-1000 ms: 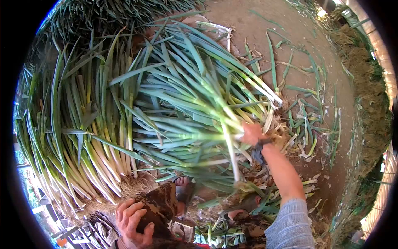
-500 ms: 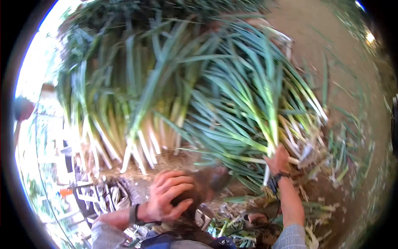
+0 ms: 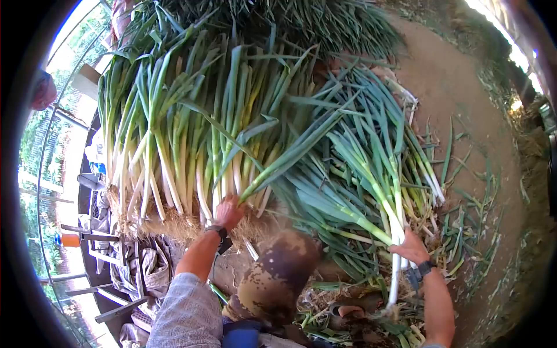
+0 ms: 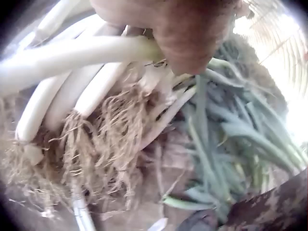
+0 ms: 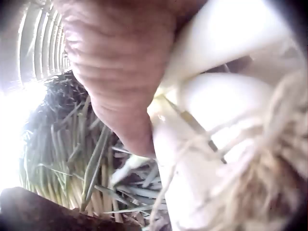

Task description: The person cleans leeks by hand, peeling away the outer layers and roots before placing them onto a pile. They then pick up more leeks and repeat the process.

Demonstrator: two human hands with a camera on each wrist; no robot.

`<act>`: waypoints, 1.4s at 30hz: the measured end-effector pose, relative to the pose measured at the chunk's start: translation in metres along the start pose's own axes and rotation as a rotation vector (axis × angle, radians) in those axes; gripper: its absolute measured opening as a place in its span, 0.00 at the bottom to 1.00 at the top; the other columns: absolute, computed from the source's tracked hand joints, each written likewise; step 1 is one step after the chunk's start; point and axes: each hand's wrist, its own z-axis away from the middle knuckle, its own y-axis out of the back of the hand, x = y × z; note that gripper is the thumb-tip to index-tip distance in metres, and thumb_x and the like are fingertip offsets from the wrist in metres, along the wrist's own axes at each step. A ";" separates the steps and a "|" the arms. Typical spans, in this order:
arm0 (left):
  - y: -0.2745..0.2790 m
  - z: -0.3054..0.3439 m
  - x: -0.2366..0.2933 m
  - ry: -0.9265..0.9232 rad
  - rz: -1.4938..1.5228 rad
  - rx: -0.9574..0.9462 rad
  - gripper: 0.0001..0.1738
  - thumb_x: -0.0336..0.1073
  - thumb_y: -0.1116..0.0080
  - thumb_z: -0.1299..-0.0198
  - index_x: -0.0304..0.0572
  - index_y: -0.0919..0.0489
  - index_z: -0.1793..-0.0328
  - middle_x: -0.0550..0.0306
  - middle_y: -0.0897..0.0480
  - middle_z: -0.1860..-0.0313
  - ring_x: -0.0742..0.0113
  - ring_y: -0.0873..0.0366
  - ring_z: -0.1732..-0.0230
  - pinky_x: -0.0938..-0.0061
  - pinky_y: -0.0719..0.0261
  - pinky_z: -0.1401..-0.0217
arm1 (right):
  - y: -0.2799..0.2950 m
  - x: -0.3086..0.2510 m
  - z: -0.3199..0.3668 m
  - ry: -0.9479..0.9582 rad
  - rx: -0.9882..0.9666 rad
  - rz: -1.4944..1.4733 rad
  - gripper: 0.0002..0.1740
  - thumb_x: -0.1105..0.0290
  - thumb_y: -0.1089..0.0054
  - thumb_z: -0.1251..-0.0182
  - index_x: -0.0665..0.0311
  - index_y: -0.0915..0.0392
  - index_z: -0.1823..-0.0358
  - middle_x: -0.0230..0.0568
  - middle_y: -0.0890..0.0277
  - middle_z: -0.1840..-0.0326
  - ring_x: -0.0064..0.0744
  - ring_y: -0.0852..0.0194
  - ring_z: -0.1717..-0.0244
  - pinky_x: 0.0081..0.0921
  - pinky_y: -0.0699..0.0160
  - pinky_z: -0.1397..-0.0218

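Observation:
My left hand (image 3: 230, 212) grips a green onion (image 3: 264, 174) near the lower end of its stalk, its leaves slanting up to the right across the row. In the left wrist view, a white stalk (image 4: 96, 53) runs to the thumb, with bushy roots (image 4: 115, 134) below. My right hand (image 3: 412, 248) holds a small bunch of green onions (image 3: 390, 209) by their white ends; leaves fan up and left over the loose pile (image 3: 325, 197). Up close, thick white stalks (image 5: 226, 96) lie against the right thumb (image 5: 127, 115), and blurred roots show at the right.
A dense row of green onions (image 3: 168, 139), roots toward me, stands on the left. Behind it lies a dark green heap (image 3: 278, 26). Cut leaves (image 3: 470, 238) litter the dirt floor at right. My camouflage-covered knee (image 3: 278, 272) is between my arms; a metal frame (image 3: 116, 290) stands left.
My left hand has left my knee, reached forward to the row and taken hold of a green onion. The right hand keeps its bunch. The head view has swung left.

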 end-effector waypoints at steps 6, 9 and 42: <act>0.098 -0.065 -0.031 0.085 0.165 0.502 0.17 0.44 0.35 0.39 0.44 0.29 0.70 0.54 0.27 0.74 0.60 0.30 0.78 0.62 0.31 0.78 | 0.114 -0.125 0.069 -0.050 -0.025 0.341 0.34 0.64 0.31 0.53 0.76 0.34 0.47 0.61 0.21 0.57 0.56 0.20 0.56 0.45 0.20 0.51; 0.077 -0.086 -0.139 0.320 0.121 0.164 0.21 0.52 0.42 0.37 0.39 0.19 0.61 0.39 0.16 0.65 0.39 0.18 0.62 0.49 0.20 0.61 | 0.142 -0.145 0.095 -0.021 0.053 0.547 0.30 0.64 0.33 0.50 0.74 0.34 0.50 0.66 0.21 0.58 0.62 0.20 0.56 0.48 0.21 0.51; 0.136 0.103 0.508 -0.056 2.118 -1.203 0.34 0.53 0.35 0.39 0.41 0.34 0.35 0.50 0.27 0.41 0.56 0.28 0.42 0.52 0.26 0.38 | -0.013 -0.088 0.290 -0.341 0.869 0.199 0.37 0.71 0.29 0.48 0.72 0.37 0.37 0.56 0.26 0.48 0.50 0.22 0.53 0.44 0.18 0.54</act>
